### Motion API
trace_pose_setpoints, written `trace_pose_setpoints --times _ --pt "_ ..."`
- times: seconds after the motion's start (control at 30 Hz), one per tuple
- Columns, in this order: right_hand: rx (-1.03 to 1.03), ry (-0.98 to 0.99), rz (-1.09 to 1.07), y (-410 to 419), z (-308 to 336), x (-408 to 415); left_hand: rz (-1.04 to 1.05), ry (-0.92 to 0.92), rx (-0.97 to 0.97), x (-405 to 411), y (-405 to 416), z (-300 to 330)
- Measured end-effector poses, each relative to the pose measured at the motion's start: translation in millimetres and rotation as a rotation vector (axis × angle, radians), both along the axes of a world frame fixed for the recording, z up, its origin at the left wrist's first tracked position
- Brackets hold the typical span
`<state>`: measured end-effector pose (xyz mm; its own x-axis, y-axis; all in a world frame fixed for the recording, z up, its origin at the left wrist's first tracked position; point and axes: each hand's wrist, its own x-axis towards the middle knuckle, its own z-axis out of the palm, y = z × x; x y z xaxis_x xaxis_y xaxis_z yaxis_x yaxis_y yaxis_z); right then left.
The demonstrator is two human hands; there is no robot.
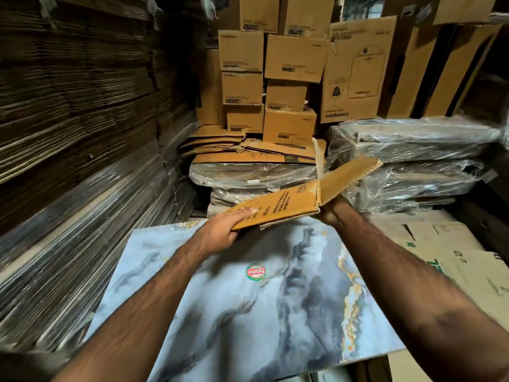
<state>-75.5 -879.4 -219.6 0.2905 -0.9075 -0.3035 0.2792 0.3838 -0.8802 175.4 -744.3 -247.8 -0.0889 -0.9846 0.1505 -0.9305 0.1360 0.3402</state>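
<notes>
As you reach out over the marbled sheet [275, 326], your left hand [220, 232] pinches the near left corner of the flattened carton [289, 202], one digit flat on its printed top face and the rest tucked beneath. Your right hand [329, 213] is under the carton at the fold; its fingers are hidden, so I can't tell how they're curled. The carton hangs tilted above the sheet's far edge, its flap [349, 175] lifting away to the right. A round red-and-green sticker [256, 271] sits on the sheet. Beyond lie plastic-wrapped bundles [413, 161], then stacked brown boxes [289, 125], with a wall of flat cardboard [68, 106] at your left.
</notes>
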Motion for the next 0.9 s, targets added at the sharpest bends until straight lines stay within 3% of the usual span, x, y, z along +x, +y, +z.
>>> trace_pose_setpoints --times 0.1,0.17,0.23,0.33,0.4,0.5,0.6,0.7,0.8,0.9 --pt "-0.074 0.135 -0.024 5.5 15.9 5.1 0.110 0.129 -0.208 -8.3 0.7 7.5" --pt "-0.125 0.216 -0.022 7.6 21.3 8.9 0.175 0.141 -0.246 -15.1 -6.6 16.4" --pt "-0.209 0.324 -0.167 11.6 19.6 9.9 0.222 0.148 -0.279 -22.3 -14.5 24.5" --pt "-0.628 0.696 -0.617 26.5 21.1 -1.1 0.295 0.161 -0.285 -27.8 -22.4 29.2" --pt "-1.015 0.842 -0.761 42.5 23.2 -8.4 0.328 0.167 -0.303 -30.0 -27.1 31.3" --pt "-1.504 0.956 -0.604 58.0 27.9 -12.9 0.329 0.160 -0.332 -39.0 -31.8 36.6" --pt "-1.741 1.107 -0.366 61.4 32.1 -9.5 0.344 0.140 -0.334 -44.1 -32.6 37.2" --pt "-1.707 1.435 -0.185 53.5 39.3 -3.4 0.316 0.042 -0.333 -47.5 -22.2 39.1" --pt "-1.449 1.804 -0.074 42.6 48.1 -7.0 0.257 -0.032 -0.306 -44.3 -5.7 36.6" --pt "-1.282 1.867 0.017 41.8 45.1 -17.1 0.165 0.027 -0.395 -33.7 8.6 23.2"
